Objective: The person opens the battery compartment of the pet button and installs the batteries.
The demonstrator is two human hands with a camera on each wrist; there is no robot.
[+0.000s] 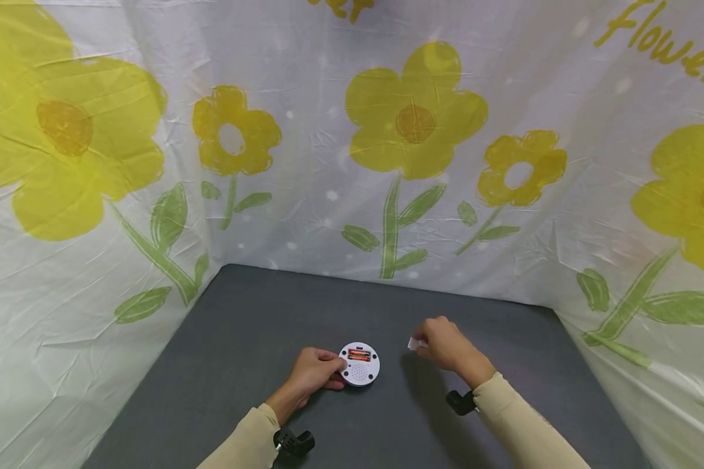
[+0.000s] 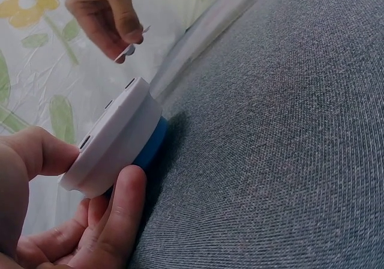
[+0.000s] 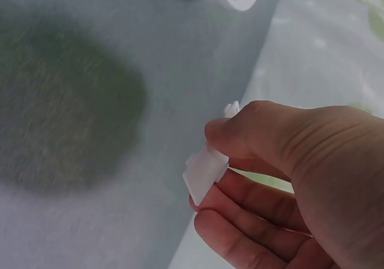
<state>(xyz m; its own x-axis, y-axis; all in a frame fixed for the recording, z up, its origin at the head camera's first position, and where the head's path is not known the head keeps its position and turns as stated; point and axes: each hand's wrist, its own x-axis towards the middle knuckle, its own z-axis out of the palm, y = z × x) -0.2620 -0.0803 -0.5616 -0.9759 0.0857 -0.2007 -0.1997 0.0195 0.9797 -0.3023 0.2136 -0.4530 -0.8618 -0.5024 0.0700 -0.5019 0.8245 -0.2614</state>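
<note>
A round white battery-powered device lies with its speaker holes and battery compartment facing up. Two red batteries sit side by side in the uncovered compartment. My left hand pinches the device's left edge, thumb on top and fingers below. From the side, in the left wrist view, the white body tilts above a blue part. To the right and apart from it, my right hand pinches a small white plastic battery cover between thumb and fingers.
A dark grey fabric-covered table lies under both hands. White curtains with yellow flowers enclose its back and sides. A black wrist camera is strapped to the left wrist, another black camera to the right.
</note>
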